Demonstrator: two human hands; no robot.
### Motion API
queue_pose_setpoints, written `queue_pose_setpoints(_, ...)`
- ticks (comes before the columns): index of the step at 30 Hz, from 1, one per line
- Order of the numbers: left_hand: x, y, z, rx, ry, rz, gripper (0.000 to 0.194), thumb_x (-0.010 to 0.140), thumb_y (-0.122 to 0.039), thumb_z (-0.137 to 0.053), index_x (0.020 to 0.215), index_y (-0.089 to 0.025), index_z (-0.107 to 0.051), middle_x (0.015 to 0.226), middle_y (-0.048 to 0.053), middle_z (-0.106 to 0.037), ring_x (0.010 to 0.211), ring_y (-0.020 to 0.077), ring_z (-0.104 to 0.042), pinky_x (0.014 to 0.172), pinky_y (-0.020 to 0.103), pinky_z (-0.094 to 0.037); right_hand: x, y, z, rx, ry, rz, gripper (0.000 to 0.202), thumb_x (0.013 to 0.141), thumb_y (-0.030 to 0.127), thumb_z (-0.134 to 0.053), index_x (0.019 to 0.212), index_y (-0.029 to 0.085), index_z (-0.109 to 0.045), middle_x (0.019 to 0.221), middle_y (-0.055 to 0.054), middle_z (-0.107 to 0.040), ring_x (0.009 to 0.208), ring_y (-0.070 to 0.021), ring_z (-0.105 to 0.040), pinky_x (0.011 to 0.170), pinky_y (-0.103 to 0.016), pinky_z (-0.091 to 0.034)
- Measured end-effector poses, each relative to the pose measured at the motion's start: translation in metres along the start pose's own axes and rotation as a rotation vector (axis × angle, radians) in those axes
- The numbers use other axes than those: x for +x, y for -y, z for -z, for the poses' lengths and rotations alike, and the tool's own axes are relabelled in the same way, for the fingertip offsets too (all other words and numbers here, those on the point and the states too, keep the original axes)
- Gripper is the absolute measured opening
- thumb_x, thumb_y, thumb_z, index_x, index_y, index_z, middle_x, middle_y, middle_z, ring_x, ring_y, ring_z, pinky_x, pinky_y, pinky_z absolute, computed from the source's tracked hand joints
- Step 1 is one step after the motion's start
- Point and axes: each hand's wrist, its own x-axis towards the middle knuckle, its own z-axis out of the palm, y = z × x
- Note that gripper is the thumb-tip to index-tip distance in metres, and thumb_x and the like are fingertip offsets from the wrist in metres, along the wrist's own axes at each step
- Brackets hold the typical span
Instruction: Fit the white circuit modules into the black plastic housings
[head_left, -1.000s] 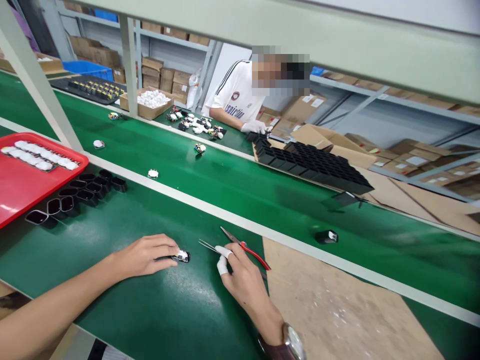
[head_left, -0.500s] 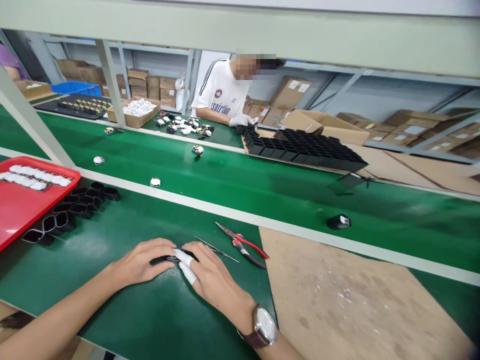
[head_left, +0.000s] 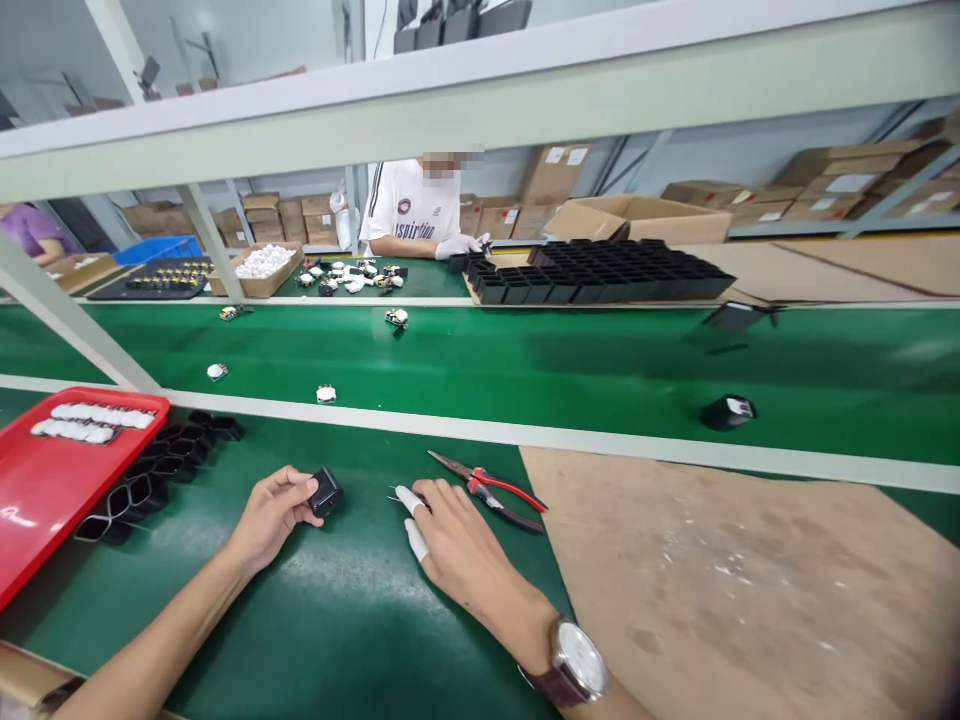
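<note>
My left hand (head_left: 271, 515) pinches a small black housing (head_left: 325, 493) between thumb and fingers, just above the green work surface. To its right, my right hand (head_left: 450, 525) lies palm down over the thin tweezers (head_left: 394, 496), whose tips show beside the white-covered fingertips. Whether its fingers grip the tweezers is hidden under the hand. Pliers with red and black handles (head_left: 487, 487) rest just beyond my right hand. At the left stands a group of open black housings (head_left: 142, 490) next to a red tray (head_left: 45, 510) with rows of white-topped parts.
Behind a pale rail (head_left: 450, 428), a green belt (head_left: 525, 370) carries a black housing (head_left: 727, 412) and several small circuit parts. Cardboard (head_left: 720, 580) covers the right side. Across the belt, a person in white gloves works beside rows of black housings (head_left: 592, 275). A shelf beam (head_left: 480, 125) crosses above.
My hands have separated; my left hand has moved left with the black housing, and my right hand now covers the tweezers. The head view has tilted, and the belt housing sits further right.
</note>
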Motion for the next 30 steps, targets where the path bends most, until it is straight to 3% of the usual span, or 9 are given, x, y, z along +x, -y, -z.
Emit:
queue_pose_setpoints(3, 0.007, -0.002, -0.002, 0.11, -0.01, -0.037, 0.046, 0.081, -0.057, -0.085, 0.082, -0.015, -0.067, 0.076, 0.005, -0.073, 0.061, 0.0177, -0.071, 0.059, 0.035, -0.065, -0.003, -0.011, -0.011, -0.092, 0.003, -0.038, 0.039, 0.079, -0.004, -0.057, 0.111, 0.016, -0.066, 0.105, -0.011, -0.064, 0.095, -0.0281, -0.06, 0.081, -0.042, -0.054)
queue_pose_setpoints(5, 0.023, -0.005, -0.002, 0.214, -0.035, -0.092, 0.045, 0.078, -0.055, -0.087, 0.086, -0.014, -0.069, 0.077, 0.006, -0.074, 0.06, 0.0182, -0.07, 0.061, 0.035, -0.063, -0.004, -0.017, -0.018, -0.145, -0.028, -0.076, 0.044, 0.074, -0.007, -0.056, 0.111, 0.015, -0.066, 0.101, -0.012, -0.064, 0.093, -0.0292, -0.059, 0.08, -0.042, -0.053)
queue_pose_setpoints(12, 0.146, -0.045, 0.023, 0.651, -0.288, -0.371, 0.02, 0.079, -0.033, -0.082, 0.086, -0.018, -0.07, 0.098, 0.007, -0.071, 0.086, 0.0226, -0.071, 0.09, 0.04, -0.059, -0.005, -0.02, -0.027, -0.249, -0.096, -0.123, 0.045, 0.077, -0.007, -0.053, 0.115, 0.014, -0.064, 0.097, -0.012, -0.063, 0.089, -0.0284, -0.058, 0.077, -0.041, -0.054)
queue_pose_setpoints(15, 0.173, -0.051, 0.022, 0.793, -0.319, -0.445, 0.009, 0.083, -0.023, -0.075, 0.084, -0.017, -0.069, 0.1, 0.011, -0.069, 0.102, 0.0308, -0.069, 0.105, 0.054, -0.052, -0.005, -0.018, -0.028, -0.287, -0.117, -0.135, 0.047, 0.078, -0.006, -0.053, 0.119, 0.014, -0.063, 0.098, -0.011, -0.065, 0.089, -0.0269, -0.059, 0.077, -0.039, -0.055)
queue_pose_setpoints(17, 0.174, -0.043, 0.01, 0.867, -0.299, -0.51, 0.009, 0.086, -0.022, -0.072, 0.093, -0.016, -0.071, 0.112, 0.016, -0.068, 0.12, 0.0369, -0.063, 0.114, 0.06, -0.044, -0.005, -0.017, -0.03, -0.303, -0.124, -0.14, 0.046, 0.078, -0.006, -0.054, 0.118, 0.013, -0.064, 0.099, -0.011, -0.065, 0.09, -0.0269, -0.06, 0.078, -0.039, -0.055)
queue_pose_setpoints(20, 0.168, -0.022, -0.018, 0.957, -0.186, -0.603, 0.025, 0.089, -0.024, -0.072, 0.113, -0.018, -0.071, 0.134, 0.017, -0.063, 0.137, 0.0368, -0.053, 0.122, 0.056, -0.038, -0.004, -0.016, -0.031, -0.317, -0.13, -0.133, 0.043, 0.079, -0.005, -0.054, 0.117, 0.012, -0.065, 0.101, -0.012, -0.065, 0.092, -0.0273, -0.06, 0.079, -0.039, -0.055)
queue_pose_setpoints(25, 0.173, -0.004, -0.063, 1.054, -0.02, -0.601, 0.042, 0.089, -0.016, -0.07, 0.13, -0.019, -0.066, 0.128, 0.014, -0.069, 0.124, 0.0324, -0.063, 0.112, 0.051, -0.05, -0.009, -0.018, -0.038, -0.328, -0.153, -0.099, 0.046, 0.081, -0.005, -0.052, 0.121, 0.014, -0.063, 0.098, -0.011, -0.065, 0.089, -0.0279, -0.061, 0.076, -0.039, -0.055)
queue_pose_setpoints(28, 0.164, -0.011, -0.068, 1.087, 0.014, -0.578, 0.042, 0.092, -0.016, -0.066, 0.134, -0.017, -0.064, 0.123, 0.015, -0.07, 0.119, 0.0314, -0.064, 0.109, 0.05, -0.051, -0.013, -0.021, -0.044, -0.291, -0.186, -0.071, 0.048, 0.084, -0.004, -0.049, 0.125, 0.017, -0.06, 0.103, -0.012, -0.066, 0.092, -0.0291, -0.062, 0.08, -0.042, -0.055)
queue_pose_setpoints(30, 0.141, -0.014, -0.063, 1.106, 0.079, -0.576, 0.049, 0.091, -0.021, -0.071, 0.139, -0.017, -0.061, 0.122, 0.013, -0.071, 0.119, 0.0303, -0.064, 0.108, 0.046, -0.052, -0.013, -0.022, -0.046, -0.271, -0.22, -0.074, 0.05, 0.085, -0.005, -0.046, 0.128, 0.017, -0.058, 0.108, -0.014, -0.066, 0.095, -0.0307, -0.063, 0.082, -0.045, -0.055)
